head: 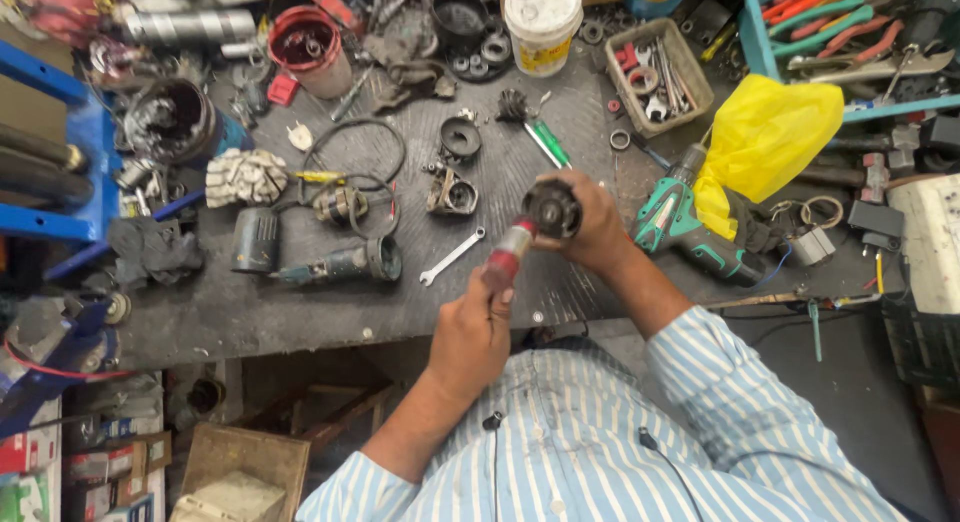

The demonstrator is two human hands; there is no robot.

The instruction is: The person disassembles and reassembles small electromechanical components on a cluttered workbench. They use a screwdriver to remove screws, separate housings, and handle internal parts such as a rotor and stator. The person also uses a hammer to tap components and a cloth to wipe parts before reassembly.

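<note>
My left hand [470,332] grips a screwdriver [508,254] with a red and clear handle, its tip pointing up and right into a black round motor part [551,208]. My right hand [592,222] wraps around that black part and holds it above the dark workbench [300,312]. Both arms wear a blue and white striped shirt. The screwdriver's tip is hidden inside the part.
A green drill [690,232] and yellow plastic bag [765,137] lie to the right. A spanner [452,255], a dismantled angle grinder [335,262], a green screwdriver [548,142], a white bucket [542,22], a tray of spanners [660,77] and several black housings crowd the bench.
</note>
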